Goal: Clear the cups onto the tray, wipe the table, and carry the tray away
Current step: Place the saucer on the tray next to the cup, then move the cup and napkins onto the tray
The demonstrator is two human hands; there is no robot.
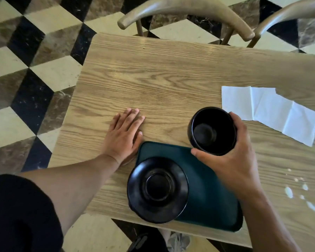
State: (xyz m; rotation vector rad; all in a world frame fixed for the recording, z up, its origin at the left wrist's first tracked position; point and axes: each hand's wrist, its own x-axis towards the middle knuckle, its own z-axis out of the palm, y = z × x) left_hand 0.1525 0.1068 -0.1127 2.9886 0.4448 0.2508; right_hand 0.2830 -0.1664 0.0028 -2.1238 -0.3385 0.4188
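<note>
A dark green tray (205, 193) lies on the wooden table (153, 84) near its front edge. On the tray's left part sits a black saucer (157, 190) with a round well in its middle. My right hand (231, 160) grips a black cup (213, 131) by its side and holds it over the tray's far right corner; the cup looks empty. My left hand (125, 135) lies flat on the table, fingers straight, just left of the tray's far left corner.
A white paper napkin (269, 111), unfolded and creased, lies at the right. White spilled drops (305, 195) mark the table near the right edge. Two wooden chairs (187, 10) stand beyond the far side. The checkered floor (35, 70) is at the left.
</note>
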